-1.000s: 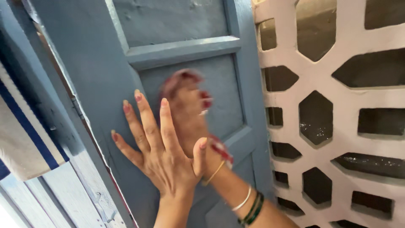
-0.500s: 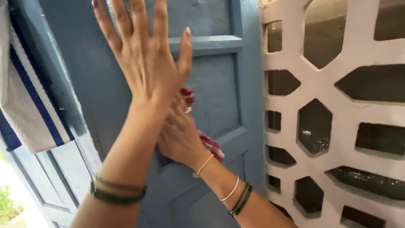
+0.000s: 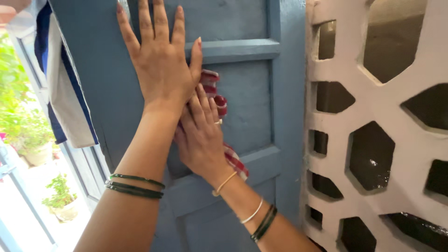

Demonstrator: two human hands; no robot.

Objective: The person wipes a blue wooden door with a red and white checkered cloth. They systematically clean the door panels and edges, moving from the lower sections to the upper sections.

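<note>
The right hand (image 3: pixel 200 140) is laid flat over a red-checked cloth (image 3: pixel 219 100), which is pressed against the blue door (image 3: pixel 242 102); its grip seems loose, fingers extended. Above it, the left hand (image 3: pixel 161 60) is spread open on the door, nothing held. Beyond, a white lattice wall (image 3: pixel 373 116) is seen.

Your right hand (image 3: pixel 200 137) hides most of the cloth (image 3: pixel 231 158). Your left hand's (image 3: pixel 161 65) fingers (image 3: pixel 158 18) are cut off at the top edge, as is the door (image 3: pixel 242 93).
</note>
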